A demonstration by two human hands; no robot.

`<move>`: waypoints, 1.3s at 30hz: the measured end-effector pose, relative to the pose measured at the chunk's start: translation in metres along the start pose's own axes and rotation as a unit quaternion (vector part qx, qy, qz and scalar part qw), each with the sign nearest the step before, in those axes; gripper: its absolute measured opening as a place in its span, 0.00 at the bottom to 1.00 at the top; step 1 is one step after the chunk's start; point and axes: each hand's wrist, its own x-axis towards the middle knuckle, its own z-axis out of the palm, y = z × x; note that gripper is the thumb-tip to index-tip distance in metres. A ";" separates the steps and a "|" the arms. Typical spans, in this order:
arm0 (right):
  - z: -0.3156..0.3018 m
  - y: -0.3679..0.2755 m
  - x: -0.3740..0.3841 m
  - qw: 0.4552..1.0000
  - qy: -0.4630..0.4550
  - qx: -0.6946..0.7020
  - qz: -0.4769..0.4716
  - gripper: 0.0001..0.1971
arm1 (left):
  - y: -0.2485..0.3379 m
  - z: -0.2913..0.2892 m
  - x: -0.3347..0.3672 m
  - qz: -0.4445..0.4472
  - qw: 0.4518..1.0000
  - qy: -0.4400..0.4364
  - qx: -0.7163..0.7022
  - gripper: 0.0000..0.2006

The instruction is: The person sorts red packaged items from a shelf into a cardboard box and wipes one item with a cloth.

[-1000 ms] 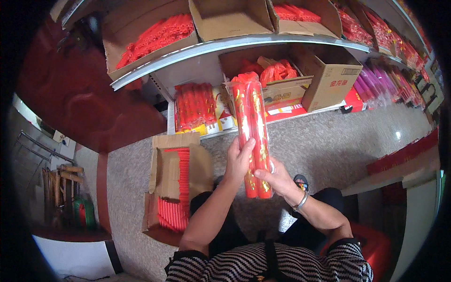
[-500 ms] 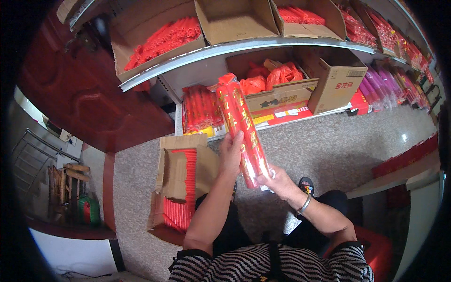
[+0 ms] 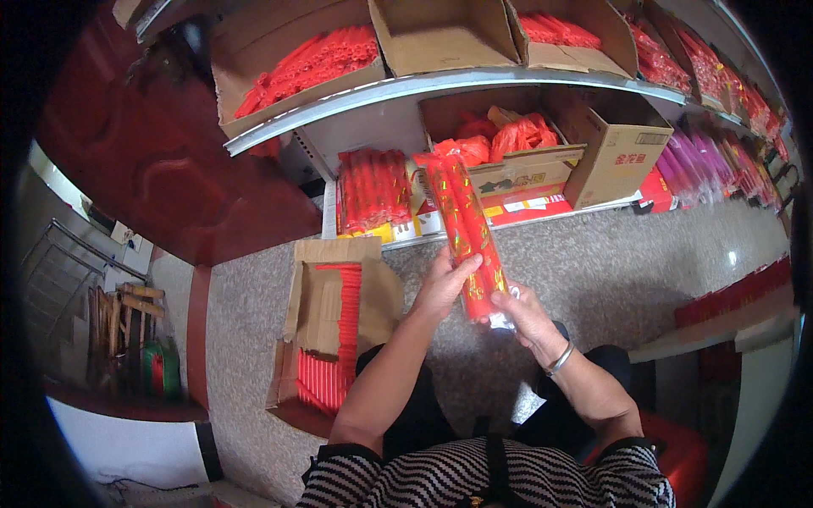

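A long pack of red candles point(image 3: 461, 207) with gold print, in shiny clear wrap, is held up in front of me, its far end leaning a little to the left. My left hand point(image 3: 445, 284) is closed round its left side below the middle, thumb lying across the wrap. At the near end my right hand point(image 3: 527, 316) grips the pack from the right, fingers closed. A small crumpled white piece point(image 3: 501, 321), perhaps cloth or tissue, shows between that hand and the pack's lower end; what exactly it is I cannot make out.
On the floor at left stands an open cardboard box point(image 3: 292, 309) of thin red sticks. Ahead, a shelf point(image 3: 440, 83) carries boxes of red sticks. Below it lie similar red packs point(image 3: 373, 190), a box of red bags point(image 3: 525, 176) and a tall carton point(image 3: 614, 161). A red door point(image 3: 169, 161) is at left.
Both hands and the candle pack have shifted slightly right. The far end has dropped a little, and the right hand has risen slightly. More of the white piece shows now.
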 end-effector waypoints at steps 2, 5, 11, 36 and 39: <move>0.000 0.000 0.002 1.000 0.012 0.002 -0.010 0.17 | -0.003 0.002 -0.002 -0.007 1.000 -0.009 -0.014 0.19; -0.002 0.000 0.006 0.999 0.019 0.009 -0.025 0.17 | 0.003 0.007 -0.007 -0.051 0.998 -0.046 -0.013 0.18; 0.009 -0.003 0.009 0.999 0.000 0.014 -0.036 0.17 | 0.004 0.002 -0.012 -0.006 1.000 -0.002 -0.007 0.16; -0.010 -0.021 0.017 0.972 -0.004 -0.235 0.015 0.13 | -0.017 -0.263 0.216 0.064 0.790 0.320 0.520 0.20; -0.016 -0.021 0.027 0.977 0.028 -0.203 0.059 0.14 | -0.032 -0.277 0.258 0.025 0.752 0.346 0.561 0.21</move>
